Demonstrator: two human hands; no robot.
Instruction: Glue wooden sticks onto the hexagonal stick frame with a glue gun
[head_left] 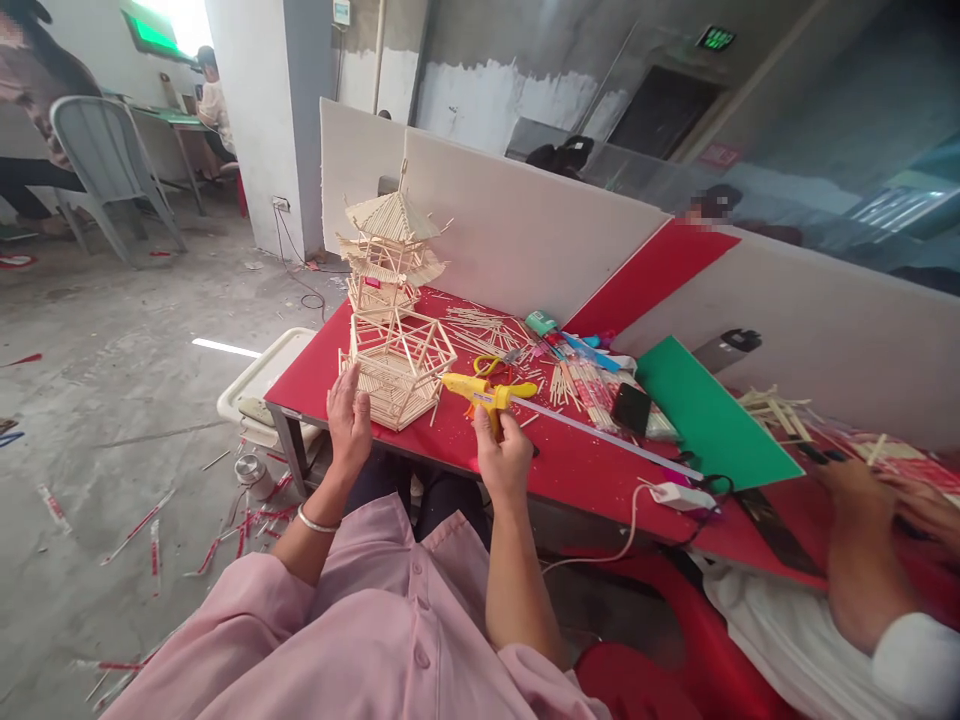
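My right hand [502, 455] is closed round the handle of a yellow hot glue gun [480, 389]. A glue stick sticks out behind it, and its nozzle points left at a hexagonal frame of thin wooden sticks [401, 360]. The nozzle is close to the frame's right side; whether they touch I cannot tell. At the frame's front left my left hand [349, 422] is upright, fingers stretched out, beside or against its edge. Behind the frame stands a tiered stick pagoda model [394, 240] with pointed roofs.
Loose sticks [487, 330], scissors [491, 365] and packs of sticks [589, 390] lie on the red table [315, 375]. A green board [712, 415] and a white power strip [682, 496] are to the right. A co-worker's hand [855, 480] is at far right.
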